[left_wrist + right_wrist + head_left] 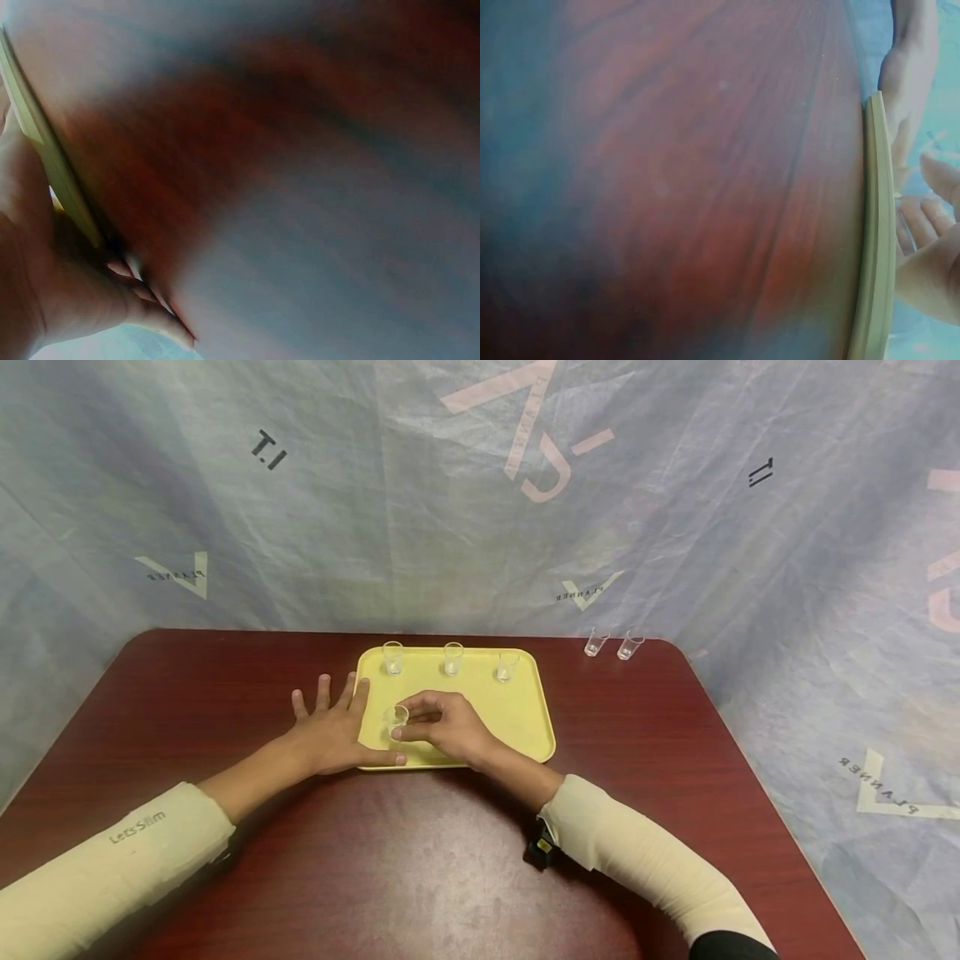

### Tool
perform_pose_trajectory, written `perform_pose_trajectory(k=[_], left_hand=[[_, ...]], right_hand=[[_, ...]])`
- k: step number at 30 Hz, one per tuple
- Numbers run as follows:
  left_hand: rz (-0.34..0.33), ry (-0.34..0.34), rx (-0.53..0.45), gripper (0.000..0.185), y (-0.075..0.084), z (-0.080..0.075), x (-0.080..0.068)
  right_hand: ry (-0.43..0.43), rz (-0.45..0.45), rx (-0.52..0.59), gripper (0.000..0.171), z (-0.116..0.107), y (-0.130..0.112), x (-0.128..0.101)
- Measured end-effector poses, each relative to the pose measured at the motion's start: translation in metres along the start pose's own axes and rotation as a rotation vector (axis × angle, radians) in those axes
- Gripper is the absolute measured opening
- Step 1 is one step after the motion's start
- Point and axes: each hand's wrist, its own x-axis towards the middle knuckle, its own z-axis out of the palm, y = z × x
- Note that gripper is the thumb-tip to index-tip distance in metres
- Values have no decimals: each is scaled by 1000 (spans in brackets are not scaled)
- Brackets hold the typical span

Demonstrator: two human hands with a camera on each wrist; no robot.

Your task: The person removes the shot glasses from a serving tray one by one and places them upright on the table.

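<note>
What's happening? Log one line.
right hand: pinches glass at yellow tray's near left | left hand: spread at tray corner | three glasses: tray's far side | two glasses: table, far right

Your right hand hides part of the glass in its fingers; whether that glass contains anything is too small to tell. Your left hand covers a stretch of rim on the tray beneath it. Behind that hand, your left sleeve is cut off by the head view's edge. In both wrist views, the table beside your hands is blurred, and the edge crops each hand and the tray.
</note>
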Motion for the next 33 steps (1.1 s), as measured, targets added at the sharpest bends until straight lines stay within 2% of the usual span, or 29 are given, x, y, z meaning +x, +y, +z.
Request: perform_pose_trajectory(k=[11,24,33], left_hand=[[4,-1,6,164,-2,0,1],[-11,-9,7,165,-2,1,2],[-11,1,-5,165,-2,1,2]], right_hand=[[-24,22,-103,31,-13,-1,-3],[-66,-1,-133,30,-31,3,-17],[-44,13,-124,30,-47,10,-26]])
